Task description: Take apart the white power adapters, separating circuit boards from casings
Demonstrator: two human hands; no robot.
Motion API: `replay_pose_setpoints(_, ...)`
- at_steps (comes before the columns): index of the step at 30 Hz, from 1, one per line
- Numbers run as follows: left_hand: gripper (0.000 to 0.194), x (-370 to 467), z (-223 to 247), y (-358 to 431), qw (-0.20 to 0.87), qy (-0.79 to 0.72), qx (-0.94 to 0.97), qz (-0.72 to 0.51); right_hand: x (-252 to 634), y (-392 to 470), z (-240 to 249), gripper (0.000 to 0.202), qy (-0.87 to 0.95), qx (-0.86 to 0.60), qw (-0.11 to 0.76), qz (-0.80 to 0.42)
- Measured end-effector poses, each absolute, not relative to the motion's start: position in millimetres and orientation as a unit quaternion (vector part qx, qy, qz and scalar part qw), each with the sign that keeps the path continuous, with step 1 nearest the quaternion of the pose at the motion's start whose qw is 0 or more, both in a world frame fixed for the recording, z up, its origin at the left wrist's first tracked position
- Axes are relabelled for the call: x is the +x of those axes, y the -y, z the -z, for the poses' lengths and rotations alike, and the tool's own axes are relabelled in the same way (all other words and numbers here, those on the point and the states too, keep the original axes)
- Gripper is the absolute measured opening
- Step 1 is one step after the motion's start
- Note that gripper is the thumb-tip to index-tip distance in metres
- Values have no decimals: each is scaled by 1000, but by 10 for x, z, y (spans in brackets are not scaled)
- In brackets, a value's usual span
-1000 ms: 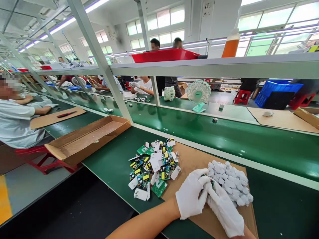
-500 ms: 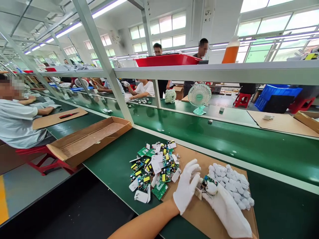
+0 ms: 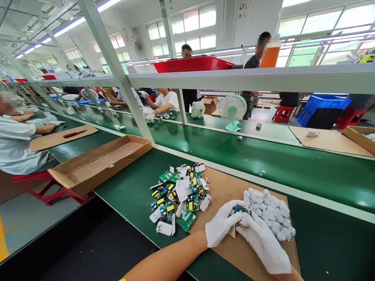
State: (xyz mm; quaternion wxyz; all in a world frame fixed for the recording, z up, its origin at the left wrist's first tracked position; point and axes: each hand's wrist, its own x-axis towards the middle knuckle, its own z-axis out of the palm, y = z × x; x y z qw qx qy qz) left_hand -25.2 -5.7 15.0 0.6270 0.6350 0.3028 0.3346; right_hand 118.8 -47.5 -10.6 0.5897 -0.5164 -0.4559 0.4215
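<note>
1. One small circuit board (image 3: 242, 209) was pinched between the gloved fingers of the left hand (image 3: 220, 225) and the right hand (image 3: 265, 244), so neither hand was nearer. The fingertips had closed in on it from both sides, nearly meeting.

2. From where I stood, the visible strip of board ran roughly crosswise from hand to hand, its right end dipping slightly towards the wearer. The gloves hid the rest, so I couldn't tell its full length or tilt. A pale tab (image 3: 232, 232) poked out below, between the hands.

3. Under the hands was a cardboard sheet (image 3: 219, 189), lying on the green bench (image 3: 129, 191).

4. Just beyond the right hand, on its outer side, lay a heap of white lumps (image 3: 269, 212), much closer to that hand than to the left.

5. Off to the left and farther out was the pile of boards (image 3: 181, 195), nearer the left hand.

6. Farther away, across the green belt (image 3: 278, 166), stood a pale green fan (image 3: 233, 108).
</note>
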Motion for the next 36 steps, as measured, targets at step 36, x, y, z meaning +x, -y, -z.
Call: replay_pose_setpoints(36, 27, -224, 76, 87, 413, -358, 719, -430, 1244, 496, 258, 34, 371, -461, 582, -558)
